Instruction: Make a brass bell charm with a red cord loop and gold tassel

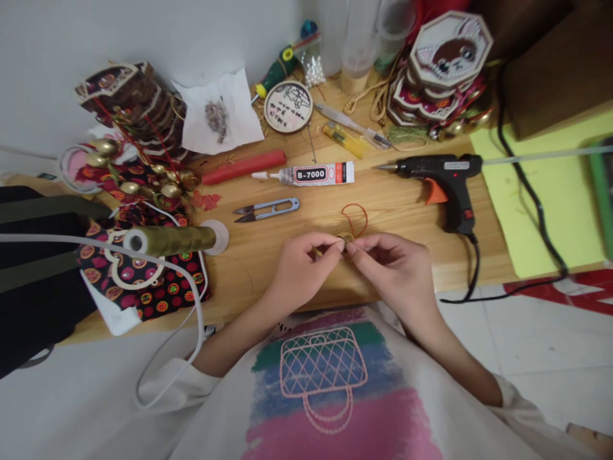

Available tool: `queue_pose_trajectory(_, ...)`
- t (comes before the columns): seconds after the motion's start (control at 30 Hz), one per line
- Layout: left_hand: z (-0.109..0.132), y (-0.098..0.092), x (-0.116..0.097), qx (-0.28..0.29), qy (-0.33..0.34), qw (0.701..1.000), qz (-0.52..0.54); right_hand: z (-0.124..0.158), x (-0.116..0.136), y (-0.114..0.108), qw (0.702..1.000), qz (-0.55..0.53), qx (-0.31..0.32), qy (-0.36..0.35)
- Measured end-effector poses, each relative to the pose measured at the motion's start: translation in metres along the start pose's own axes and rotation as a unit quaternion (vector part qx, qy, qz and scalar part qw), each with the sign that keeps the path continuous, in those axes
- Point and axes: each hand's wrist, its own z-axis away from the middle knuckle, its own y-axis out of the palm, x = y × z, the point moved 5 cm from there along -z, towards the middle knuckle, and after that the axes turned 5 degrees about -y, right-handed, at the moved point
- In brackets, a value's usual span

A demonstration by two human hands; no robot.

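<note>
My left hand and my right hand meet over the front of the wooden table, fingertips pinched together. Between them is a small gold-coloured piece, mostly covered by the fingers, so its kind is unclear. A thin red cord loops up from it and rests on the table. Beyond the hands lie blue-handled thread snips and a white tube of B-7000 glue. To the right, a black glue gun with an orange trigger lies on its side.
At left, a spool of olive thread lies on patterned fabric, with a white cable arching in front. Stacked wooden ornaments, gold bells, a red stick and pens line the back. Yellow paper lies right.
</note>
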Motion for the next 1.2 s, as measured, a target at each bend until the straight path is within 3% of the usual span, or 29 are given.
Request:
queue_pose_trajectory(0.53, -0.0032, 0.0020, 0.0008, 0.030, -0.062, 0.993, 0.094, 0.0026, -0.0006, -0.0031, 0.999, 0.045, -0.001, -0.010)
queue_pose_trajectory(1.2, -0.0063, 0.0051, 0.0051, 0.072, -0.084, 0.979, 0.170, -0.0068, -0.0099, 0.0004, 0.996, -0.057, 0.062, 0.040)
